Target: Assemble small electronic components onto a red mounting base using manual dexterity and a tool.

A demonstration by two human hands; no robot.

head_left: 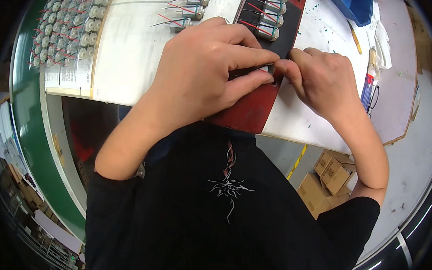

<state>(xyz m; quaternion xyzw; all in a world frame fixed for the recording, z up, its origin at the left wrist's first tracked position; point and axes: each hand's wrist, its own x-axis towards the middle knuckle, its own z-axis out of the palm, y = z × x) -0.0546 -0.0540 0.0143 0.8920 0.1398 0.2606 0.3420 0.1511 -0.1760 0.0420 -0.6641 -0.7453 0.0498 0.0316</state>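
My left hand (pixel 205 68) is closed, with thumb and index finger gripping a small motor (pixel 267 69) above a dark red and black board (pixel 246 107). Only a bit of its metal body and a red wire show between the fingers. Close beside its end, my right hand (pixel 324 77) is curled, thumb tip against the index finger. Whatever that pinch holds is hidden. Beyond my fingers, several small motors (pixel 269 31) with red and black wires stand in a row on the board. A second row of similar motors (pixel 185 23) lies on the white surface further left.
At the far left sit many packed motors (pixel 67 27) with white round parts. A blue bin (pixel 354 8), a yellow stick (pixel 355 38), a red-and-blue tool (pixel 368 84) and a white cloth (pixel 383 43) lie to the right. Cardboard boxes (pixel 333 175) stand below the table edge.
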